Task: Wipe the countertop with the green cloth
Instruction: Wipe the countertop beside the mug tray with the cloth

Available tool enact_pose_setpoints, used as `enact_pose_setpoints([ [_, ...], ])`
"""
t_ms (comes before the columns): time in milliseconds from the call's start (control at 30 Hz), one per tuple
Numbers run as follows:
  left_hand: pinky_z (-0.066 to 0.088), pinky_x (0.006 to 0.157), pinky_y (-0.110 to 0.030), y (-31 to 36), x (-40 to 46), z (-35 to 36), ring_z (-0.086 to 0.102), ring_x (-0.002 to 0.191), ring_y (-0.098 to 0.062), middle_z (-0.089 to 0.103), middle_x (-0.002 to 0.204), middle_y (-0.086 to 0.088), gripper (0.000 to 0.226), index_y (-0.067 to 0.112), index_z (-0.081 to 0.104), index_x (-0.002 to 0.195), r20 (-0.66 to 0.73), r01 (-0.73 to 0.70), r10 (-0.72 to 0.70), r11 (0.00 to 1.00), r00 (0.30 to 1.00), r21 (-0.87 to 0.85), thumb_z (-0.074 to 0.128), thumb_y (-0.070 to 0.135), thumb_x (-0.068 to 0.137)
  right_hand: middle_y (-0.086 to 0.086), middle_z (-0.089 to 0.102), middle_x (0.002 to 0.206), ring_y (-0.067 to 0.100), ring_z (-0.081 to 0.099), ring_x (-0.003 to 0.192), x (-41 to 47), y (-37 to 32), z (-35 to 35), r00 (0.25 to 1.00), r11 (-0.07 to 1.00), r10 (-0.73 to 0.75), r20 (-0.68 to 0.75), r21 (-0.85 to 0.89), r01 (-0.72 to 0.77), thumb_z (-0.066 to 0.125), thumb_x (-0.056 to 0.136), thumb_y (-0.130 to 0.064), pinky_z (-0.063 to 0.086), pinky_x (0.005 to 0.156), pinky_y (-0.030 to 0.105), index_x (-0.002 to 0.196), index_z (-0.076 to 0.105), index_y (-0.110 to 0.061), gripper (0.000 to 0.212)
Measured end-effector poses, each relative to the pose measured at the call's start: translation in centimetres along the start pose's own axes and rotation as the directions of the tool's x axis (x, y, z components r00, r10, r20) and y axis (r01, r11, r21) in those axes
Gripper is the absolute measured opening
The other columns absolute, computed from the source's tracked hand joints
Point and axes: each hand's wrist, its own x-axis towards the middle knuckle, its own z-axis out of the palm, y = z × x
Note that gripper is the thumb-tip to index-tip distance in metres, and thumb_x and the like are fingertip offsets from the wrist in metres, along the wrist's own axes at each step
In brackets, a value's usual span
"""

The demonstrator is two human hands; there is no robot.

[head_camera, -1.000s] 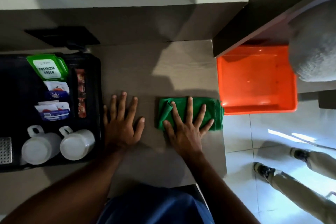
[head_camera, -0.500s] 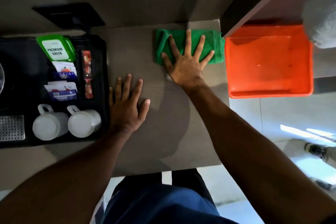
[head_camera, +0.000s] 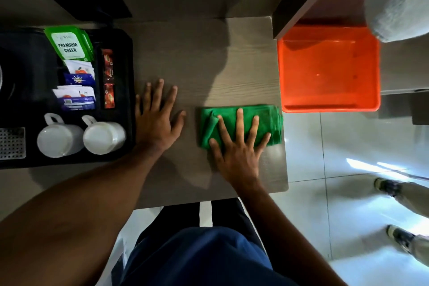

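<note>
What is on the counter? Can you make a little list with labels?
right hand: flat, fingers spread on the green cloth
left hand: flat on the bare countertop
black tray: left of the hands, holds two white mugs and green tea sachets
orange tub: beyond the counter's right edge

Single head cam, looking steeply down, close over countertop (head_camera: 243, 72), wide-angle, floor (head_camera: 336, 193) at right

Two white mugs (head_camera: 60, 138) (head_camera: 104, 138), one green cloth (head_camera: 269, 123), one orange tub (head_camera: 329, 69), one black tray (head_camera: 120, 158), two hands (head_camera: 155, 123) (head_camera: 236, 158), one table (head_camera: 197, 53).
</note>
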Motion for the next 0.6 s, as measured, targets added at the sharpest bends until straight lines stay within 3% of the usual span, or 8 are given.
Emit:
enact_pose_setpoints([
  [167, 0.014, 0.123, -0.057, 0.0, 0.0, 0.3, 0.016, 0.156, -0.036, 0.021, 0.169, -0.008, 0.070, 0.032, 0.029, 0.157, 0.000, 0.000, 0.000, 1.000, 1.000, -0.002, 0.043, 0.057, 0.093, 0.002, -0.003, 0.170, 0.041, -0.015, 0.152, -6.0, 1.5, 1.1, 0.995, 0.999, 0.048, 0.085, -0.007, -0.047, 0.027, 0.096, -0.070, 0.005, 0.110, 0.080, 0.153, 0.000, -0.054, 0.065],
  [400, 0.015, 0.123, -0.060, 0.3, -0.1, -0.1, 0.017, 0.155, -0.038, 0.022, 0.169, -0.011, 0.070, 0.029, 0.029, 0.158, 0.012, -0.008, 0.008, 1.000, 1.000, -0.005, 0.042, 0.055, 0.094, -0.005, -0.028, 0.164, 0.038, -0.030, 0.148, -7.1, 1.1, 1.0, 0.978, 0.994, 0.105, 0.178, 0.008, -0.108, 0.022, 0.094, -0.073, -0.005, 0.110, 0.079, 0.148, -0.013, -0.060, 0.065],
  [500, 0.014, 0.122, -0.060, 0.2, 0.0, 0.1, 0.016, 0.155, -0.038, 0.022, 0.169, -0.011, 0.070, 0.029, 0.028, 0.158, 0.008, -0.014, 0.014, 1.000, 1.000, 0.001, 0.041, 0.055, 0.094, -0.003, -0.023, 0.166, 0.038, -0.032, 0.147, -5.4, 0.7, 0.8, 0.977, 0.993, 0.116, 0.177, 0.011, -0.119, 0.021, 0.092, -0.075, -0.006, 0.109, 0.080, 0.147, -0.013, -0.061, 0.066],
  [600, 0.014, 0.123, -0.059, 0.1, -0.1, 0.0, 0.016, 0.156, -0.038, 0.021, 0.169, -0.011, 0.071, 0.029, 0.028, 0.158, 0.013, -0.010, 0.010, 1.000, 1.000, 0.019, 0.040, 0.056, 0.094, 0.000, -0.009, 0.169, 0.042, -0.021, 0.150, -1.1, -0.4, -0.1, 0.988, 0.994, 0.105, 0.112, 0.019, -0.108, 0.025, 0.092, -0.073, -0.002, 0.108, 0.081, 0.152, 0.002, -0.057, 0.066],
])
